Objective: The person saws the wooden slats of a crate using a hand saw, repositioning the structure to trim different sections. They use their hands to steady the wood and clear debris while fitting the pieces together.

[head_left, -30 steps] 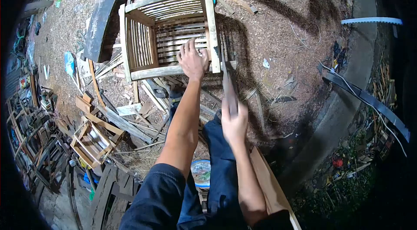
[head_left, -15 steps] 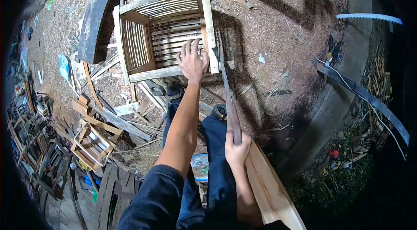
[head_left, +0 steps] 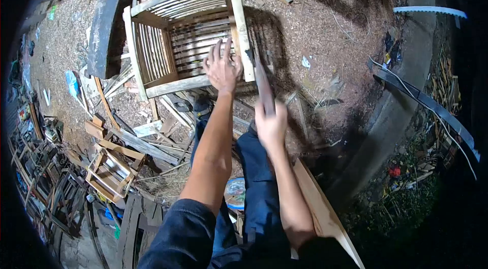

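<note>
Right hand (head_left: pixel 271 124), closed around a long-bladed tool (head_left: pixel 264 87), has advanced within the half second; a forward working stroke is inferred. Left hand (head_left: pixel 222 71), fingers spread, gripping nothing visible, lies over the near-right corner of the slatted crate (head_left: pixel 178 86), ahead on chip-strewn ground (head_left: pixel 317 30).

Strong light, apparently from the left, brightens the shavings-covered ground (head_left: pixel 315 32), and the slatted crate (head_left: pixel 239 25) casts a dark shadow (head_left: pixel 273 27) rightward. Motion softens the right hand (head_left: pixel 271 122) and its tool (head_left: pixel 264 88). Wide-angle distortion bends the outer scene, fading into black corners.
</note>
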Demonstrator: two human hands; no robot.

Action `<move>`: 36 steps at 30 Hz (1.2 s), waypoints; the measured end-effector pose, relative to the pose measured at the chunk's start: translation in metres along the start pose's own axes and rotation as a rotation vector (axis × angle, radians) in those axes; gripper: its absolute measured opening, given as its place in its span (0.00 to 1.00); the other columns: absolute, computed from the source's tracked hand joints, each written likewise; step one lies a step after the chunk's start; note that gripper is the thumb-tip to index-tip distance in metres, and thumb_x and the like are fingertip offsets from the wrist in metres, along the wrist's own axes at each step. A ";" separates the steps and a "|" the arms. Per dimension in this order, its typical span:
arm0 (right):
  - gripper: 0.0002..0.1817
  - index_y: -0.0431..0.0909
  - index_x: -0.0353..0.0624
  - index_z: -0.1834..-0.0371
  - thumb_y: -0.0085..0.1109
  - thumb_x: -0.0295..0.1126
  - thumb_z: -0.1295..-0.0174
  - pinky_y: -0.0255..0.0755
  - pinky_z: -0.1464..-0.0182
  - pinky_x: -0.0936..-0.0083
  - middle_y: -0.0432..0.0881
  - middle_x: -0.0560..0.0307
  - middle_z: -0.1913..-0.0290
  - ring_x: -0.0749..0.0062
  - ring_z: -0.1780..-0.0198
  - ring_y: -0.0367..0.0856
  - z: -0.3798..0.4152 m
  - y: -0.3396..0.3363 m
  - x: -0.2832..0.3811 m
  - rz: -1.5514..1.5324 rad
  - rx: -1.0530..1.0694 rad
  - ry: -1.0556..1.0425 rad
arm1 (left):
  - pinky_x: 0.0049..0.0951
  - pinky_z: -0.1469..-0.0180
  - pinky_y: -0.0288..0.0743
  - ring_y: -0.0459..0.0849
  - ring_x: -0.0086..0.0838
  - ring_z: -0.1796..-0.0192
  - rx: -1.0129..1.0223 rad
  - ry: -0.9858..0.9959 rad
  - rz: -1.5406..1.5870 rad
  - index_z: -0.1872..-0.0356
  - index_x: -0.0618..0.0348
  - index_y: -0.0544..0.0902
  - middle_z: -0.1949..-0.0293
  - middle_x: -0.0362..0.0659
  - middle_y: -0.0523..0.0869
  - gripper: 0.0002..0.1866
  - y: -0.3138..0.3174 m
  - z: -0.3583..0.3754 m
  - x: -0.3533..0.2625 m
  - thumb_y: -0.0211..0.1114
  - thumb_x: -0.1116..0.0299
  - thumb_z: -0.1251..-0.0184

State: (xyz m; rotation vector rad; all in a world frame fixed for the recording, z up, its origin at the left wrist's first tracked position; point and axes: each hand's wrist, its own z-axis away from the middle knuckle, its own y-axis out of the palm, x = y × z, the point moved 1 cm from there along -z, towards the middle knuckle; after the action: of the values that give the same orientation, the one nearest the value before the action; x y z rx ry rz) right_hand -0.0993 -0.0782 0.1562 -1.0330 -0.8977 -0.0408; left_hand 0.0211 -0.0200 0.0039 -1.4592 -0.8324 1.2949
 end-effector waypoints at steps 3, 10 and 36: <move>0.17 0.76 0.34 0.79 0.60 0.36 0.39 0.68 0.78 0.64 0.75 0.47 0.86 0.57 0.83 0.78 -0.040 0.019 0.014 -0.211 0.272 0.250 | 0.42 0.34 0.58 0.71 0.30 0.35 -0.035 -0.006 0.052 0.36 0.32 0.74 0.37 0.39 0.75 0.30 -0.002 -0.003 0.007 0.60 0.57 0.45; 0.15 0.79 0.32 0.76 0.62 0.36 0.42 0.68 0.77 0.61 0.76 0.44 0.85 0.53 0.83 0.78 0.042 -0.024 -0.014 0.032 0.052 0.138 | 0.44 0.34 0.59 0.71 0.34 0.36 0.019 -0.124 0.040 0.38 0.35 0.76 0.38 0.39 0.75 0.29 -0.006 -0.001 0.002 0.59 0.60 0.46; 0.17 0.76 0.34 0.80 0.60 0.36 0.40 0.69 0.77 0.66 0.78 0.44 0.83 0.60 0.80 0.81 -0.043 0.035 0.003 -0.022 0.218 0.217 | 0.41 0.34 0.65 0.74 0.37 0.37 0.062 -0.255 0.131 0.41 0.42 0.79 0.39 0.42 0.78 0.25 -0.009 -0.005 0.000 0.58 0.64 0.44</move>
State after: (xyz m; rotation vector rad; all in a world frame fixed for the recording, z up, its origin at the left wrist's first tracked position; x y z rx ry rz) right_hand -0.0556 -0.0905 0.1242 -0.7983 -0.6990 -0.0710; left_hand 0.0273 -0.0186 0.0123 -1.3354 -0.8640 1.6154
